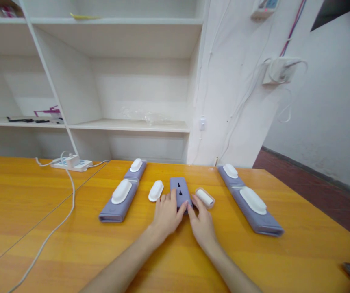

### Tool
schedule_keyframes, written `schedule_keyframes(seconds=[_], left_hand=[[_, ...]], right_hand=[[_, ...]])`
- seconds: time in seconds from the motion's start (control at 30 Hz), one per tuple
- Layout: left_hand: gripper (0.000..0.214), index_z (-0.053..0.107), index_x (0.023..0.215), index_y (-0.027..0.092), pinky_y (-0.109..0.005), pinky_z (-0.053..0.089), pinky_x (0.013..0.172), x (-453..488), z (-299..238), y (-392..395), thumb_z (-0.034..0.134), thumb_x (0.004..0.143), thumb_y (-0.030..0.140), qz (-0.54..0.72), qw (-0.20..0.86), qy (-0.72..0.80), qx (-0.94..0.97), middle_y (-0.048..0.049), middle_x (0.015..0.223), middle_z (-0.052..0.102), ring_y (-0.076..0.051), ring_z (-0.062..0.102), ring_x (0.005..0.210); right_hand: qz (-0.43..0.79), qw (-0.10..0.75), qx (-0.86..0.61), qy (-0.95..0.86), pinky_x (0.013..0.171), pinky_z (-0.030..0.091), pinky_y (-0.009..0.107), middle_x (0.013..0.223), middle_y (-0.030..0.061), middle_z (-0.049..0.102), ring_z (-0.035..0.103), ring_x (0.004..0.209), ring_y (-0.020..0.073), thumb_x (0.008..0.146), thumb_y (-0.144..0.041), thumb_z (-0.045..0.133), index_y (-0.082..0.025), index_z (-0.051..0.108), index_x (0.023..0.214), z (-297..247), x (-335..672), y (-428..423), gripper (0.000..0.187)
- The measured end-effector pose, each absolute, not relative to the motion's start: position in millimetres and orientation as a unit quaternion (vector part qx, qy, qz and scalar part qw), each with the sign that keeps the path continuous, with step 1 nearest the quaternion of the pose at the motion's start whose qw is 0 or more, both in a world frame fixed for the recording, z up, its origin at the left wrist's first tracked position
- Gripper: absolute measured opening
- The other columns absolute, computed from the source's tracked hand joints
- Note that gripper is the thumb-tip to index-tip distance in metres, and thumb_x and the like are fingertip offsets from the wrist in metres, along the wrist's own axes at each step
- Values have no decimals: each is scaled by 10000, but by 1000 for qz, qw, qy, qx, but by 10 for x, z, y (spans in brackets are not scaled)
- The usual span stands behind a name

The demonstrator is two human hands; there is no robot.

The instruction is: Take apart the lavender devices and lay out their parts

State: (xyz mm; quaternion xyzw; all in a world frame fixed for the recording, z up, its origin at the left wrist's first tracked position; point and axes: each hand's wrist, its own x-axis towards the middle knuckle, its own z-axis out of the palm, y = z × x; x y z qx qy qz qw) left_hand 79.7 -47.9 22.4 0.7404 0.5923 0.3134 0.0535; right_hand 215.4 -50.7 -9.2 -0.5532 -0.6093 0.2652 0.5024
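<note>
Flat on the table lies a slim purple box [180, 188] with two black keyhole-shaped cutouts in its top face. My left hand [167, 211] grips its left side and near edge, the thumb at the front. At the near right corner, the fingers of my right hand [201, 224] pinch the same box, close to the left thumb. To the left of the box is a loose white oval plastic piece [155, 191]. Close by on the right sits a small pinkish clear tray [211, 202] with a white roll-shaped piece [204, 198] in it.
Two purple cases [114, 212] topped with white oval pieces lie end to end at left; two more purple cases [266, 225] lie likewise at right. A white power strip [81, 165] and its cable [66, 219] occupy the table's left. White shelving [132, 125] stands behind.
</note>
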Motion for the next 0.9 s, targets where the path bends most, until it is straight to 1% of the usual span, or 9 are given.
schedule_keyframes(seconds=[0.1, 0.23, 0.33, 0.4, 0.43, 0.53, 0.67, 0.8, 0.9], left_hand=[[522, 433, 1256, 172, -437, 338, 916, 846, 111, -475, 500, 818, 448, 424, 172, 556, 694, -161, 1167, 561, -311, 516, 1060], [585, 378, 1261, 236, -382, 377, 941, 855, 95, -466, 635, 741, 314, 571, 330, 458, 597, -104, 1272, 474, -249, 496, 1117], [730, 306, 1272, 275, -370, 440, 892, 836, 129, -454, 710, 664, 247, 618, 415, 392, 540, -102, 1325, 389, -234, 507, 1101], [811, 260, 1280, 289, -376, 468, 863, 817, 133, -436, 738, 628, 223, 623, 465, 364, 513, -108, 1306, 386, -234, 513, 1090], [821, 257, 1278, 285, -380, 474, 859, 807, 126, -424, 744, 621, 220, 622, 484, 356, 502, -109, 1281, 402, -233, 516, 1085], [771, 314, 1259, 243, -389, 462, 885, 779, 89, -389, 752, 623, 236, 609, 514, 351, 492, -117, 1228, 448, -233, 520, 1081], [678, 414, 1230, 192, -396, 418, 940, 755, 73, -367, 747, 644, 266, 591, 522, 341, 512, -128, 1215, 506, -244, 522, 1094], [664, 380, 1289, 176, -397, 415, 930, 750, 87, -363, 694, 716, 295, 574, 544, 318, 523, -121, 1120, 590, -235, 571, 1028], [652, 374, 1303, 186, -376, 433, 904, 744, 83, -360, 676, 737, 305, 575, 557, 301, 518, -119, 1135, 592, -232, 576, 1025]], right_hand=[[324, 523, -531, -583, 1028, 342, 431, 1244, 172, 544, 500, 1167, 251, 826, -375, 494, -89, 437, 1278, -70, 2167, -525, 538], [345, 572, -493, -557, 1058, 301, 447, 1228, 139, 566, 473, 1199, 240, 793, -353, 577, -152, 374, 1324, -60, 2161, -545, 603], [388, 611, -432, -538, 1054, 324, 436, 1325, 132, 478, 443, 1227, 239, 760, -333, 628, -176, 361, 1329, -48, 2138, -533, 649], [439, 618, -400, -515, 1033, 362, 435, 1359, 143, 434, 452, 1218, 252, 723, -324, 665, -161, 383, 1309, -35, 2128, -511, 670], [463, 617, -391, -501, 1024, 375, 439, 1352, 148, 441, 470, 1201, 259, 700, -319, 686, -153, 403, 1292, -28, 2128, -498, 677], [510, 609, -384, -470, 1011, 390, 452, 1294, 146, 506, 522, 1145, 272, 621, -290, 746, -143, 463, 1236, -16, 2143, -464, 692], [508, 620, -384, -458, 1002, 398, 458, 1271, 139, 530, 526, 1139, 278, 577, -262, 771, -151, 502, 1196, -13, 2163, -450, 684], [505, 629, -382, -451, 1000, 398, 460, 1283, 133, 519, 510, 1157, 279, 569, -233, 766, -162, 483, 1219, 16, 2162, -470, 713], [511, 624, -379, -455, 996, 403, 457, 1279, 127, 524, 514, 1152, 277, 585, -225, 750, -163, 470, 1233, 53, 2157, -494, 708]])
